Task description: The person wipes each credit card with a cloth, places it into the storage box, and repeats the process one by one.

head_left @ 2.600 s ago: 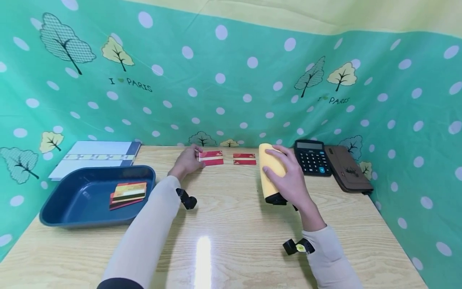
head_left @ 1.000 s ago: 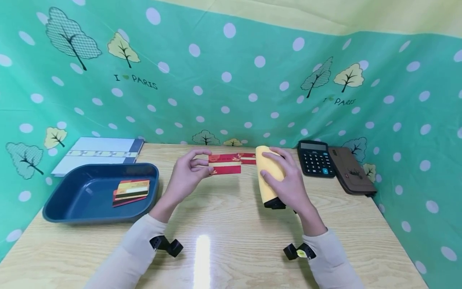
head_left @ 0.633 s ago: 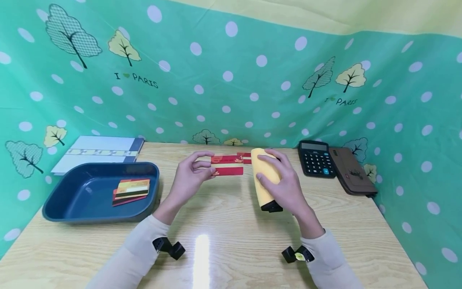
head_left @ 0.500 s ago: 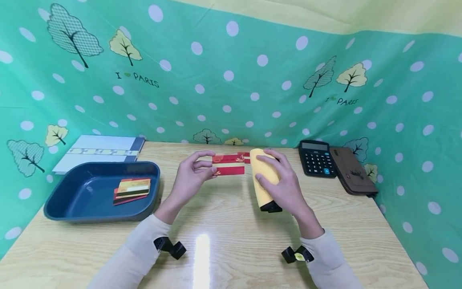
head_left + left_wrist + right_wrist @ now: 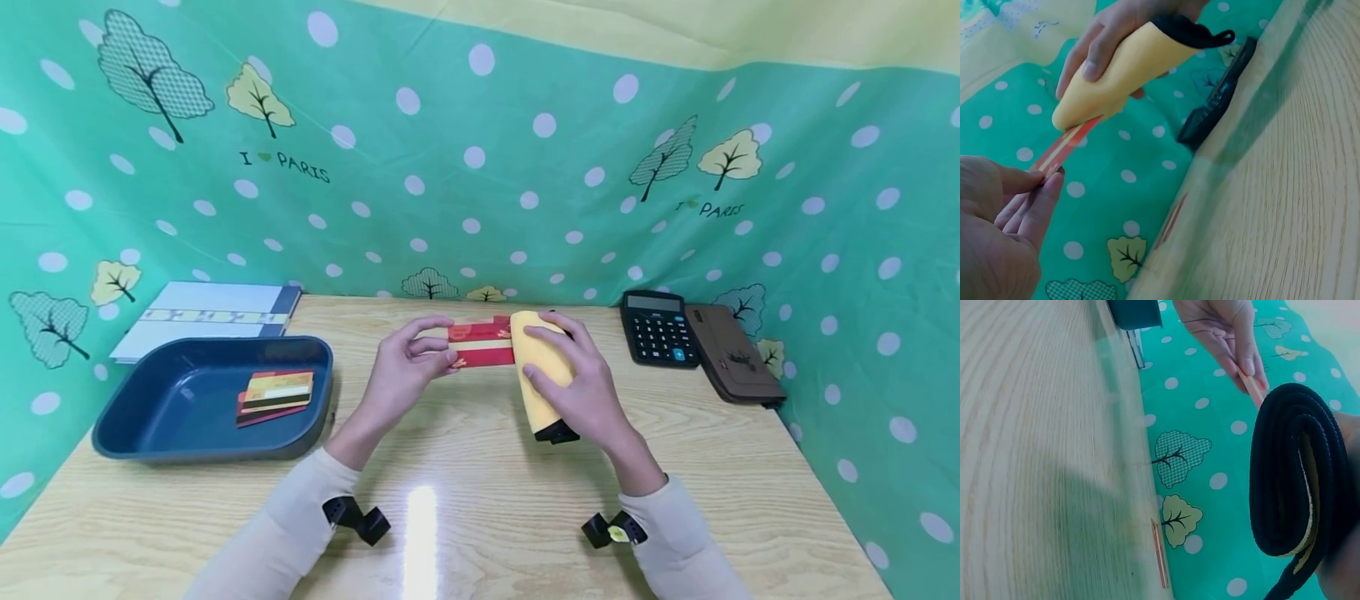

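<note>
My left hand [image 5: 401, 371] pinches the left end of a red bank card [image 5: 480, 345] with a pale stripe, held above the table. My right hand [image 5: 585, 383] grips a rolled yellow cloth [image 5: 534, 358] with black edging. The left wrist view shows the cloth [image 5: 1119, 78] right at the far end of the card [image 5: 1066, 149], covering that end. Coiled black layers of the cloth [image 5: 1266, 475] face the right wrist camera. Another red card [image 5: 1174, 217] lies on the table near the back edge, mostly hidden in the head view.
At the left stands a blue plastic basin [image 5: 135, 417] with several bank cards [image 5: 277, 393] in it. A white and blue folder [image 5: 202, 302] lies behind it. On the back right are a black calculator [image 5: 660, 329] and a brown wallet [image 5: 733, 354]. A patterned curtain closes off the back.
My left hand has picked up the red card from the table and brought it right and nearer. My right hand has moved the cloth left, and it now meets the card's right end.
</note>
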Demonstrator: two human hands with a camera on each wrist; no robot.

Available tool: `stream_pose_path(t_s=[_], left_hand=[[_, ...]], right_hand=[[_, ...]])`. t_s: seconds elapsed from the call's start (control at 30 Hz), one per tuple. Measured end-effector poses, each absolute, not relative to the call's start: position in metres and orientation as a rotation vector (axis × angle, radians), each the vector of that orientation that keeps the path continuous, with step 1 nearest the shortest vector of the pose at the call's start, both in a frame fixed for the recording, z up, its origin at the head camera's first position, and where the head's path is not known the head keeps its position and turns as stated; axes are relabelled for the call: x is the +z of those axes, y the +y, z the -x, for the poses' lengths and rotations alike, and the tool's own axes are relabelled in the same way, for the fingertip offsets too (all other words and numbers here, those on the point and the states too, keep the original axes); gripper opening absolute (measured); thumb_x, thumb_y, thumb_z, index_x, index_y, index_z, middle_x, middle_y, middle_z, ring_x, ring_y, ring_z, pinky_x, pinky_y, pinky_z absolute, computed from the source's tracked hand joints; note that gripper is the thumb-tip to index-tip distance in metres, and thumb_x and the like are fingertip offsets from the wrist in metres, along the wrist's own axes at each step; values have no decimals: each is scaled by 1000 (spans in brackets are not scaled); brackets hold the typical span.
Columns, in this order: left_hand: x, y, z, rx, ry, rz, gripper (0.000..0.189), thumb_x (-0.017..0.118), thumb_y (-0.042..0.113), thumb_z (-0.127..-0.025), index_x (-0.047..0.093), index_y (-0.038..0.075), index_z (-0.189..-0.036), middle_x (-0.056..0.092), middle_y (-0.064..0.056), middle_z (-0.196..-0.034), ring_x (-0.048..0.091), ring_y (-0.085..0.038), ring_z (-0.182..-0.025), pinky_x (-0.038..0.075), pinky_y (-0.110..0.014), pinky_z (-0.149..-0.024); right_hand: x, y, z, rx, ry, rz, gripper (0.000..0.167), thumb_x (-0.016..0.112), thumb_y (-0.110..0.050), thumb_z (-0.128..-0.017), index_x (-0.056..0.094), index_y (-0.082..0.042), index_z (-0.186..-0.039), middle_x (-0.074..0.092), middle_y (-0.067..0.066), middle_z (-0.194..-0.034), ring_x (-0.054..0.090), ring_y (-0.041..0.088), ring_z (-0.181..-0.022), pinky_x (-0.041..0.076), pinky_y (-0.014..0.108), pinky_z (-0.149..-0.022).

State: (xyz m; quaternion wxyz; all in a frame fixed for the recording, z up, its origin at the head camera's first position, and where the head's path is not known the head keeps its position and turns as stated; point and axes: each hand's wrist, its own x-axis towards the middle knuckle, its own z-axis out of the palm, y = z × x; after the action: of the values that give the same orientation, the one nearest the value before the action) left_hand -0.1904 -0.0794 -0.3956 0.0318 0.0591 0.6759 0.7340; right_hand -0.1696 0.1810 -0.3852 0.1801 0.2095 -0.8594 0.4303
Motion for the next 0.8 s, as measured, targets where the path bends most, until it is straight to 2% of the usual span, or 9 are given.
stream_pose_path(t_s=[0.17, 0.37, 0.47, 0.63, 0.8], left_hand=[[-393, -75, 186, 2311, 2019, -177, 44, 69, -6, -94, 63, 9, -135, 75, -14, -103, 78, -14, -88, 66, -35, -86], [-388, -68, 181, 2361, 1979, -185, 43, 69, -5, -94, 64, 9, -134, 76, -11, -99, 78, -14, -89, 65, -36, -88], [-388, -66, 181, 2366, 1969, -177, 43, 68, -6, -94, 63, 8, -135, 76, -13, -101, 78, -14, -90, 65, -36, -88], [-388, -62, 183, 2348, 1976, -221, 46, 68, -8, -95, 60, 3, -139, 76, -22, -109, 78, -15, -92, 65, -36, -87], [-388, -58, 184, 2348, 1961, -257, 47, 68, -7, -94, 58, 0, -140, 75, -24, -111, 78, -14, -92, 65, -37, -87]], right_hand=[[-385, 180, 169, 1206, -2424, -587, 50, 81, -10, -89, 67, -20, -136, 50, 2, -153, 51, 23, -139, 51, 26, -97], [-385, 180, 169, 1198, -2403, -571, 51, 81, -10, -88, 67, -21, -136, 49, 0, -154, 52, 22, -136, 52, 24, -90], [-386, 180, 169, 1198, -2388, -579, 51, 80, -9, -88, 68, -21, -136, 49, 1, -154, 52, 23, -137, 52, 22, -88], [-388, 178, 168, 1200, -2372, -609, 50, 81, -9, -88, 68, -20, -135, 50, 1, -154, 49, 23, -142, 49, 18, -95], [-388, 175, 167, 1195, -2375, -623, 50, 81, -10, -89, 68, -22, -136, 49, 0, -155, 48, 22, -144, 49, 17, -98]])
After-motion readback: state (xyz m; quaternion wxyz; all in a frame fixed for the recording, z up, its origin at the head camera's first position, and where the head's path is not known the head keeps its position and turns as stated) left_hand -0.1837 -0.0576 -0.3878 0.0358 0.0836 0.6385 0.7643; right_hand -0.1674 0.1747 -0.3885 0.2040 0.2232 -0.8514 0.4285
